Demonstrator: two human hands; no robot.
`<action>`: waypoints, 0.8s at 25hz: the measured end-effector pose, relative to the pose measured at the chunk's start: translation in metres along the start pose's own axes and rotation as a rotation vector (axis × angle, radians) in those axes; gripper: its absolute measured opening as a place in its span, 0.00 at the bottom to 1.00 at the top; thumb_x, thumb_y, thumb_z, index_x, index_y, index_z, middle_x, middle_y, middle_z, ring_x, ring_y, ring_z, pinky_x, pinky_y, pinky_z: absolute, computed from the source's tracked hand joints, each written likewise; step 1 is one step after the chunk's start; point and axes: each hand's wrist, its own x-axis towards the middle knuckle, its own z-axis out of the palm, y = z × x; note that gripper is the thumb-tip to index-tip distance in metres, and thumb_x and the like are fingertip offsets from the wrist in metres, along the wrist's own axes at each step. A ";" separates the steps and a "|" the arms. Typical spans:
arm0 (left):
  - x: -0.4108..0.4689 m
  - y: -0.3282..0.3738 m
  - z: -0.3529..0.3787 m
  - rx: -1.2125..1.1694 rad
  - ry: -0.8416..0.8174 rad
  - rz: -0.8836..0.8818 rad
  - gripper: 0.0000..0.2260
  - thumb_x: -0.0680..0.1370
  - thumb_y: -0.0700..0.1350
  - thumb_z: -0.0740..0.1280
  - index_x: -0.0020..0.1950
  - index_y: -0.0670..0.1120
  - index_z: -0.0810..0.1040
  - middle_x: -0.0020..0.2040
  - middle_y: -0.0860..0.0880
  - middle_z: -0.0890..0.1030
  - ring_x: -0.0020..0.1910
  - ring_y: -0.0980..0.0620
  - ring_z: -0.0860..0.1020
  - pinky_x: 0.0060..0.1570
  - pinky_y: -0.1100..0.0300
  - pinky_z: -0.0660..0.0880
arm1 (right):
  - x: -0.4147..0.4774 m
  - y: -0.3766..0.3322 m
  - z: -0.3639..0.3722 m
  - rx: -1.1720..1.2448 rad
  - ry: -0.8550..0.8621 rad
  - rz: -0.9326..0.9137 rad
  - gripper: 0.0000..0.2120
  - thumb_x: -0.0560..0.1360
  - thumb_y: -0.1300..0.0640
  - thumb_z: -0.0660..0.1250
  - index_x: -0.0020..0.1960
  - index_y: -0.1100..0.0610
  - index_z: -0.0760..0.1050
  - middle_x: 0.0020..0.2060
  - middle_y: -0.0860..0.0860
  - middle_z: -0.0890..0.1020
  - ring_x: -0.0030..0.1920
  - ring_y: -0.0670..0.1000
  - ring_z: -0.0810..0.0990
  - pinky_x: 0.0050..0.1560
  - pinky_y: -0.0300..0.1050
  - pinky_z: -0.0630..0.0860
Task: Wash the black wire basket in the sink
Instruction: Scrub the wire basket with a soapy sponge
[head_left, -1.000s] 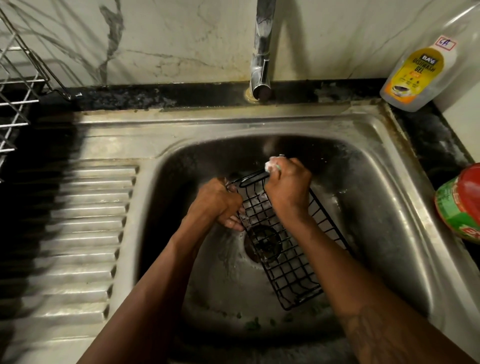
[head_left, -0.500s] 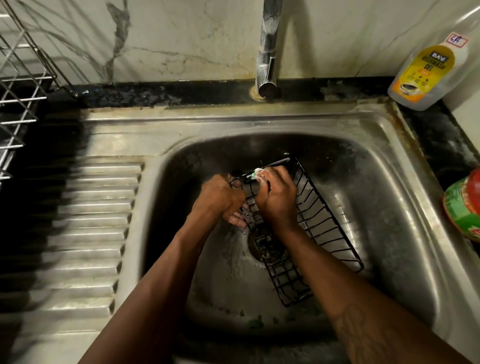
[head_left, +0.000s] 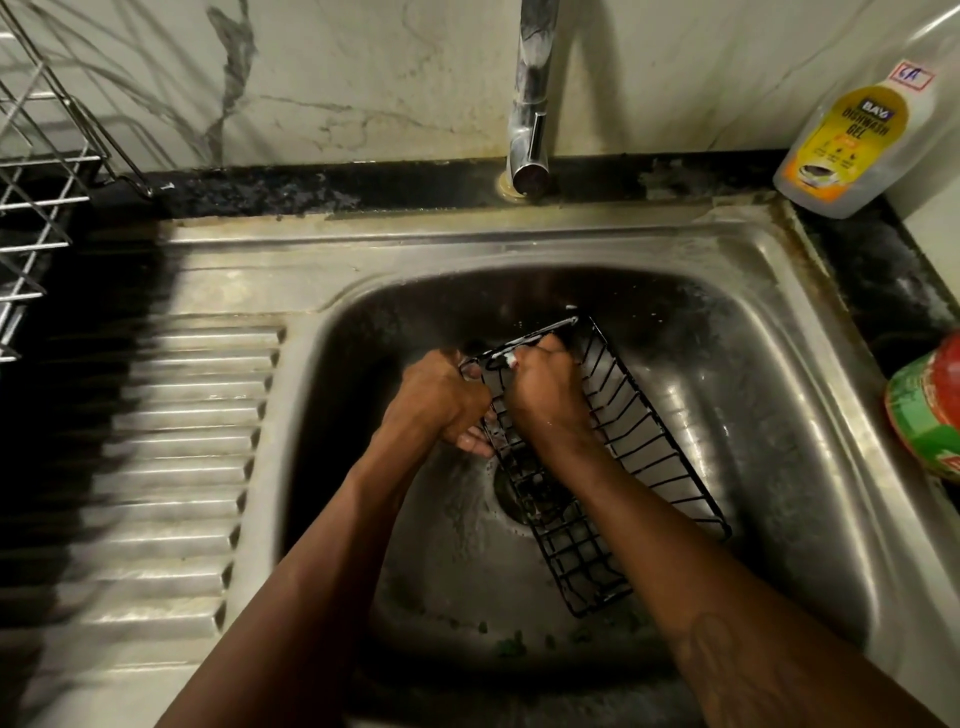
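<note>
Left hand (head_left: 441, 402) gripping black wire basket (head_left: 644, 447), right hand (head_left: 543, 395) clenching white pad (head_left: 511, 360), steel sink (head_left: 779, 291)

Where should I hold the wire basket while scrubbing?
Grip the rim wire at the far end, coming from the left, as the left hand does: the wire basket lies lengthwise toward you, and its open wires are easy to hook round.
</note>
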 end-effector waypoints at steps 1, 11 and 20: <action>-0.002 -0.002 0.001 0.029 0.040 0.059 0.08 0.77 0.36 0.69 0.54 0.44 0.74 0.43 0.37 0.86 0.39 0.39 0.87 0.41 0.44 0.85 | 0.001 -0.008 0.001 0.051 -0.065 0.042 0.04 0.76 0.63 0.67 0.44 0.58 0.79 0.44 0.52 0.75 0.41 0.48 0.72 0.37 0.40 0.69; 0.002 0.004 0.000 -0.014 0.002 -0.052 0.11 0.79 0.31 0.67 0.49 0.47 0.74 0.29 0.45 0.84 0.38 0.34 0.86 0.47 0.37 0.83 | 0.024 0.009 -0.029 2.329 0.090 1.044 0.06 0.79 0.73 0.59 0.47 0.69 0.74 0.37 0.60 0.77 0.37 0.50 0.75 0.34 0.37 0.79; 0.011 0.000 0.000 -0.027 0.002 -0.015 0.07 0.77 0.37 0.72 0.46 0.46 0.76 0.35 0.40 0.86 0.38 0.35 0.86 0.48 0.38 0.83 | 0.005 -0.001 0.009 0.746 -0.116 0.415 0.05 0.74 0.61 0.75 0.50 0.56 0.85 0.44 0.49 0.87 0.40 0.42 0.83 0.45 0.35 0.81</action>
